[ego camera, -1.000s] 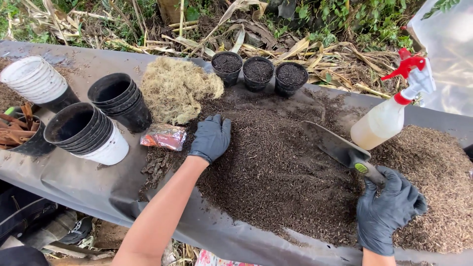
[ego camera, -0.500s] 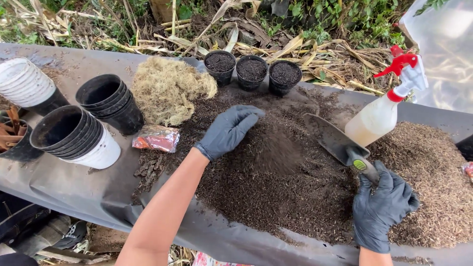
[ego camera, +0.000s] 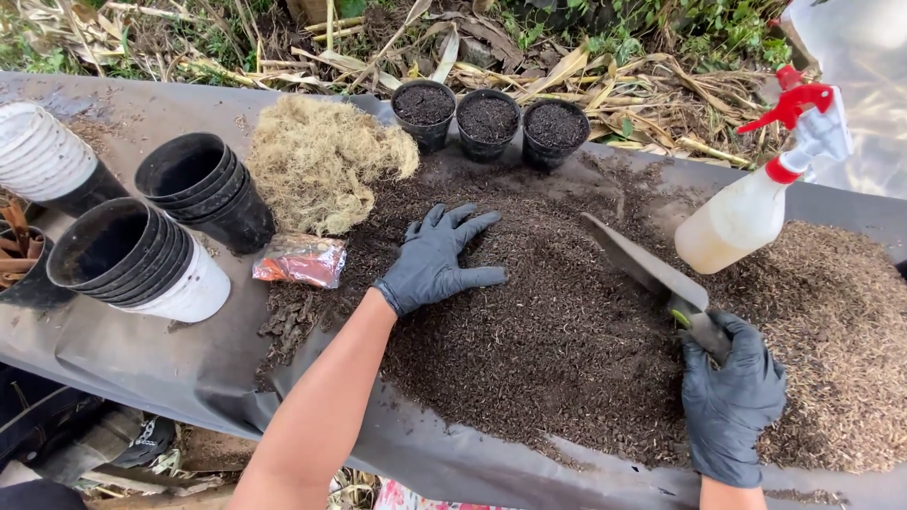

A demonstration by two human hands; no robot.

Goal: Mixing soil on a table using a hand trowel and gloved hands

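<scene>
white pots (ego camera: 38, 156): stack lying on its side, far left edge of the dark sheet (ego camera: 170, 368)
black pot stacks: two, lying tilted, mouths up-left; front stack (ego camera: 123, 250) ends in a white pot, rear stack (ego camera: 203, 184) just behind it
moss (ego camera: 321, 161): pale dry clump, right of the rear stack, touching the soil's edge
small packet (ego camera: 302, 260): orange and clear, flat on the sheet below the moss
filled pots (ego camera: 487, 118): three small black ones in a row, upright, full of dark mix, at the far edge of the sheet
soil pile (ego camera: 548, 321): dark mix spread across the sheet's middle
left hand (ego camera: 436, 260): black glove, palm down, fingers spread flat on the soil, gripping nothing
trowel (ego camera: 647, 269): grey blade points up-left, low over the soil
right hand (ego camera: 732, 397): black glove, fist closed round the trowel handle
spray bottle (ego camera: 756, 194): red trigger, pale liquid, leaning, just beyond the trowel
husk pile (ego camera: 841, 331): lighter brown, right end, meets the dark soil
</scene>
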